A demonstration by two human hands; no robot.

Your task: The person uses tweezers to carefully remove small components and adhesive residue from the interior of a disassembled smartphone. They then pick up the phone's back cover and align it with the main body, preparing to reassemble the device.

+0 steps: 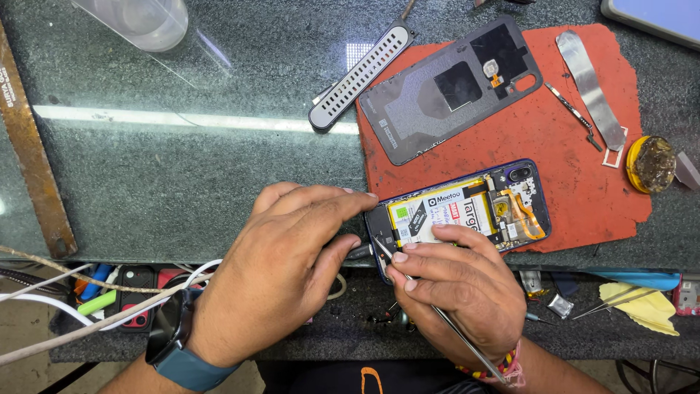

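Opened phone (467,211), back cover off, lying at lower centre-right of the frame on the lower edge of a red mat (569,153). Long axis nearly horizontal, tilted slightly up toward the right: camera end pointing right and a little up, bottom end pointing left toward the hands. Yellow-labelled battery filling the middle of the body, orange flex cable near the right end.

Left hand (284,270), at lower centre, fingers extended and curled over the phone's left end, thumb tucked beneath against a dark cable plug (357,249); grip on the phone's end partly hidden, so hard to tell how firm. Smartwatch (171,335) on that wrist.

Right hand (459,284), just below the phone, fingers pinched shut around thin metal tweezers (437,310), with the tips reaching up-left to the phone's bottom end and the rear end slanting down-right past the wrist.

Removed back cover (448,87) resting inner side up at upper centre-right, partly on the mat. Flat metal pry blade (587,84) at upper right of the mat. Grey perforated strip (361,76) lying diagonally to the left of the cover on the dark stone counter (182,168).
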